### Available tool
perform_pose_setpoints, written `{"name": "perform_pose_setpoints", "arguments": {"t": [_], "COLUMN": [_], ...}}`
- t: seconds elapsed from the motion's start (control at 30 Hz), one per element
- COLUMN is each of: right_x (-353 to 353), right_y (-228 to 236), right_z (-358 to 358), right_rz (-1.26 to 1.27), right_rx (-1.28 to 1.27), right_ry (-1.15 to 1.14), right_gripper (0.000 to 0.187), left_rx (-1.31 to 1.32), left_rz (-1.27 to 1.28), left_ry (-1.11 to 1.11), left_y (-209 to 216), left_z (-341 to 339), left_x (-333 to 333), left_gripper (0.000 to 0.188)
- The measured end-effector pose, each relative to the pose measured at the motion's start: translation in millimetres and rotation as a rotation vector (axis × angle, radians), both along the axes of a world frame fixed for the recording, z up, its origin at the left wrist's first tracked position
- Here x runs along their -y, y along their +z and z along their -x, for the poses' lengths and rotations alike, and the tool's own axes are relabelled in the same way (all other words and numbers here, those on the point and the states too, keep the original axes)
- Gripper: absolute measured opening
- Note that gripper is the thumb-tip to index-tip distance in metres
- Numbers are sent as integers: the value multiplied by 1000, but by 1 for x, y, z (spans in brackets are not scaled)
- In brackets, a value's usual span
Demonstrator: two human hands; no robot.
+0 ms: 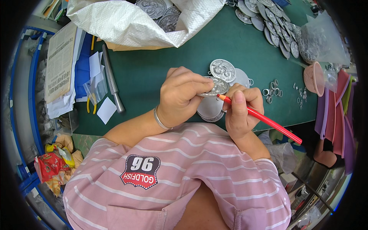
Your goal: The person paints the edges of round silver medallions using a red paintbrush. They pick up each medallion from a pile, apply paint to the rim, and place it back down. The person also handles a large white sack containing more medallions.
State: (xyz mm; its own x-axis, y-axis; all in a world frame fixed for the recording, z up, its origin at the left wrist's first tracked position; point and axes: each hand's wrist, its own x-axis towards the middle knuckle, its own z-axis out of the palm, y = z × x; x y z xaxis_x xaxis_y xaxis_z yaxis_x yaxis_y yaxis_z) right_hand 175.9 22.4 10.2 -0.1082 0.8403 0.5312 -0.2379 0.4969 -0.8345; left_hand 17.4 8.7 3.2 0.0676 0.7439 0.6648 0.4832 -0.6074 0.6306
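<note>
Tilted between the fingers of my left hand (183, 89) is a round silver medallion (220, 87) with a raised pattern. My right hand (244, 107) grips a red pencil (274, 125), its tip close to the medallion's lower edge; whether they touch I cannot tell. Just beyond lies another patterned medallion (222, 70) with a small loop at its side. A plain grey disc (240, 76) partly shows behind my right fingers. Under my hands, near the table's front edge, a few more discs (210, 107) overlap.
A white woven sack (184, 36) of medallions stands at the back. Many medallions are heaped (273, 27) at the far right. Small metal rings (272, 91) lie right, near a pink cup (314, 79). A tapered metal rod (112, 78) and papers (61, 61) lie left on the green table (149, 69).
</note>
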Motion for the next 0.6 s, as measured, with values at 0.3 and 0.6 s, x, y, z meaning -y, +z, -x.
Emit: {"name": "perform_pose_setpoints", "arguments": {"t": [0.3,0.6], "right_x": [-1,-20], "right_y": [-5,-7], "right_z": [-4,-9], "right_rz": [-30,-352], "right_rx": [-59,337], "right_ry": [60,20], "right_gripper": [10,28], "left_rx": [20,40], "left_rz": [-16,138], "left_ry": [-5,-1], "left_y": [1,4], "left_z": [-1,-4], "left_x": [0,2], "left_gripper": [28,23]}}
